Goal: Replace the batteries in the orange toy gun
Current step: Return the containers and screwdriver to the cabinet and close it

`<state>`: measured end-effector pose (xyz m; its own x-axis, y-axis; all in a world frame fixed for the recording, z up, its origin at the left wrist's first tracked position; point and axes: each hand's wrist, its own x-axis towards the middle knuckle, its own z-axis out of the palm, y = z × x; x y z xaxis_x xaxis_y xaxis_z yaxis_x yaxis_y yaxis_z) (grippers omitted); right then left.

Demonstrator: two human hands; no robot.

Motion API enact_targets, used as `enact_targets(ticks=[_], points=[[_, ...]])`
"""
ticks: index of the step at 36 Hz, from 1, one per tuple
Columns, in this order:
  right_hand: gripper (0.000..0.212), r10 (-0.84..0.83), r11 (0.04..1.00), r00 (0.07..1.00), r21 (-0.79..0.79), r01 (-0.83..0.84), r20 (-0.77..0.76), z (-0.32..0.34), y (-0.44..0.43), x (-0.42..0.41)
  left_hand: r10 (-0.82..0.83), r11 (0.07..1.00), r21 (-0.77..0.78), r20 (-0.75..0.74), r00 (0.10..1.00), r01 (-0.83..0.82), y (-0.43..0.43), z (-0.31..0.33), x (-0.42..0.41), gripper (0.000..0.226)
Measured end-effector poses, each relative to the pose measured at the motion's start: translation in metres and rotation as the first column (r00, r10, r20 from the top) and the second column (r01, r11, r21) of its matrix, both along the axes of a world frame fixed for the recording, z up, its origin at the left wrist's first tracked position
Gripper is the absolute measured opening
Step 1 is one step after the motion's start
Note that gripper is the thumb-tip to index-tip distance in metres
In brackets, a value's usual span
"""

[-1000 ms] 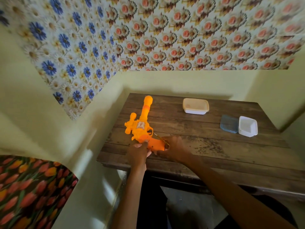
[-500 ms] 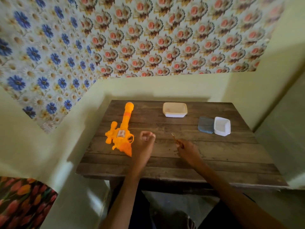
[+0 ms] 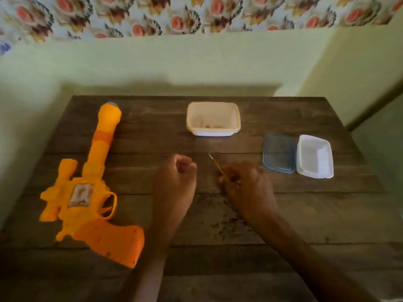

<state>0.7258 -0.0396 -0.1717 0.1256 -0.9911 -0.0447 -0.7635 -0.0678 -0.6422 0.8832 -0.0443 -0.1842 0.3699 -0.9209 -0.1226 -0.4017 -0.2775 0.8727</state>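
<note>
Lying free on the table (image 3: pixel 305 214) now, the gun (image 3: pixel 91 192) is no longer being held: a second ago both hands were working at its grip, and they have since come away. The left hand (image 3: pixel 174 184) is curling into a loose fist just right of the grip, thumb side up; whether it is hiding anything small inside, I cannot tell. The right hand (image 3: pixel 246 188) is pinching a thin screwdriver (image 3: pixel 214 163), its tip poking forward and left beyond the fingertips, toward the cream tub (image 3: pixel 213 118). Judging from this, a screw is probably coming out of the battery cover, which would mean the opening step is nearly done, though no loose screw is showing.

The gun is resting flat to the left of the left fist, its long axis running away from the person. The muzzle is pointing toward the far wall, tilting slightly right; the grip is angling back toward the near edge. Beyond the right knuckles, a blue lid (image 3: pixel 279 152) and white tub (image 3: pixel 315 159) are sitting side by side, touching.
</note>
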Motion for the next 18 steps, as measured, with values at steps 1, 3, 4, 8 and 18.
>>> enact_targets(ticks=[1,3,4,8,18], points=[[0.008,0.018,1.0,0.999,-0.016,-0.018,-0.036,-0.005,-0.003,0.001,-0.007,1.0,0.009,0.014,1.0,0.007,0.001,-0.003,0.001,0.007],[0.015,0.032,0.998,0.998,-0.048,-0.035,-0.052,-0.009,-0.004,0.001,-0.007,1.0,-0.006,0.046,0.999,0.007,0.007,-0.003,0.004,0.008],[0.018,0.03,0.997,0.999,-0.064,-0.033,-0.044,-0.008,-0.004,0.001,-0.008,1.0,-0.013,0.055,0.998,0.009,0.01,0.001,0.004,0.009],[0.025,0.021,0.998,1.0,-0.065,-0.022,-0.016,-0.004,-0.005,-0.001,-0.023,1.0,0.02,0.068,0.997,0.022,0.008,0.008,-0.001,0.012],[0.01,-0.169,0.934,0.985,-0.316,0.169,0.027,0.016,-0.023,-0.054,-0.385,0.904,-0.065,0.306,0.871,0.422,-0.008,0.026,-0.059,0.015]])
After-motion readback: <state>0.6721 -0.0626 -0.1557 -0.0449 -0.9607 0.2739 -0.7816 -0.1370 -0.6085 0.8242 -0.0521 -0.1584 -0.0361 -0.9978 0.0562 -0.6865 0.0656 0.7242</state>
